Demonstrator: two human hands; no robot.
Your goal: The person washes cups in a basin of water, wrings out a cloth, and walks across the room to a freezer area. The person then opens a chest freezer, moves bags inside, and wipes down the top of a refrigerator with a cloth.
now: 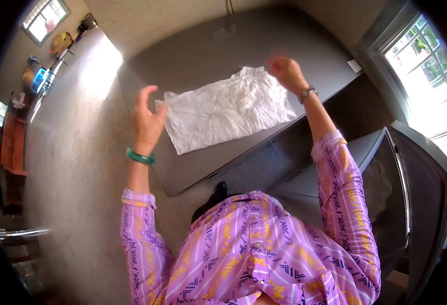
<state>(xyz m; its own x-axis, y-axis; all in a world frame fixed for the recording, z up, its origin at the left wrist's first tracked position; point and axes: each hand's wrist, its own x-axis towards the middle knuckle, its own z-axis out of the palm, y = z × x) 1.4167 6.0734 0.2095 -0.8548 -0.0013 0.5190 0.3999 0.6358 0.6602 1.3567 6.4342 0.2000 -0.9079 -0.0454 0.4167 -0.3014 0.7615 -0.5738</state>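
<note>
A white, wrinkled piece of cloth point(228, 109), roughly rectangular, lies spread on a dark grey table point(183, 173). Its far edge has a small raised, bunched part. My left hand point(149, 119), with a green bangle at the wrist, is just beside the cloth's left end; thumb and fingers are apart, with nothing between them. Over the far right corner of the cloth is my right hand point(287, 73), wearing a watch point(308, 93). Its fingers look curled but are smeared by motion, so whether they touch the cloth cannot be made out.
An open dark grey appliance or cabinet point(386, 173) stands on the right, close to the table's near edge. A small white label point(354, 65) is at the table's right corner. Bright windows point(429, 76) are at right; wooden furniture point(14, 145) lines the far left, across the floor.
</note>
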